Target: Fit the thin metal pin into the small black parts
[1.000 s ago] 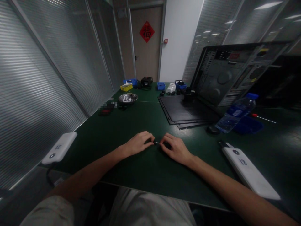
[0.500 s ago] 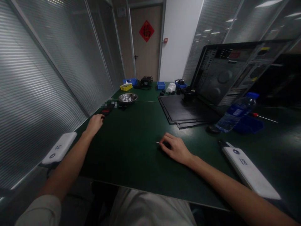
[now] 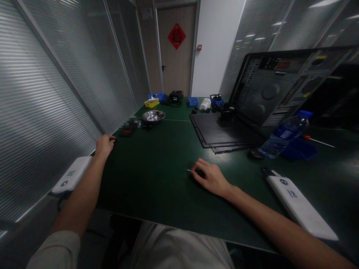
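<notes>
My left hand [image 3: 104, 145] rests at the left edge of the green table, its fingertips pointing right with a small gap between them. No held thing shows in it. Just beyond lies a flat black and red item [image 3: 126, 132], apart from the fingers and partly blurred out. Near the middle of the table, my right hand [image 3: 209, 175] is curled in a pinch. From its thumb and index finger a thin, pale rod [image 3: 188, 170] sticks out to the left. The rest of this rod is hidden in the hand, so its kind is unclear.
A metal bowl [image 3: 153, 116] holds small parts. Black panels [image 3: 224, 130] lie before an open computer case [image 3: 269, 86]. A water bottle [image 3: 286, 134], a blue tray [image 3: 301, 149] and a red-handled screwdriver [image 3: 319, 141] are at right. White numbered devices [image 3: 303, 205] flank both arms.
My left hand has drawn back leftward, away from the black and red item, which stays on the table. My right hand keeps its pinch on the thin rod. The view has shifted slightly.
</notes>
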The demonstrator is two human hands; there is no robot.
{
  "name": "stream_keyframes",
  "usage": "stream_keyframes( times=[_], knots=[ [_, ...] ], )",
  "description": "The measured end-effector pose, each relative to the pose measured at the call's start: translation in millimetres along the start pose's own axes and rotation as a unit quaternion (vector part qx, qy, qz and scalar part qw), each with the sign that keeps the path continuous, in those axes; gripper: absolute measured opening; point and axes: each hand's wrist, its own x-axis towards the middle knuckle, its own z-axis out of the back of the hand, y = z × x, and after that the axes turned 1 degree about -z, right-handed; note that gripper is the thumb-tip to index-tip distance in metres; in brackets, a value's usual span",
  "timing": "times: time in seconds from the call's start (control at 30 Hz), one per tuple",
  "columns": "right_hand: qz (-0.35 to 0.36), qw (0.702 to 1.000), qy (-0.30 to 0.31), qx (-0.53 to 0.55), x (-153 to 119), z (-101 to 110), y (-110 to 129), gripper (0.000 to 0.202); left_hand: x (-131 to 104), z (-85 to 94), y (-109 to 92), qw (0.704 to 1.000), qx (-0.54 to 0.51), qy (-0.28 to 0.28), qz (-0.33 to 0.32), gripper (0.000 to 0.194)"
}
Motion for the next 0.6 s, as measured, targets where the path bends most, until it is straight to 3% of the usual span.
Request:
stream_keyframes(
  times=[0.6],
  knots=[
    [0.002, 1.000, 0.008, -0.001, 0.0, -1.0, -1.6, 0.015, -3.6, -0.9, -5.2, 1.000, 0.010, -0.008, -0.009, 0.033]
  ],
)
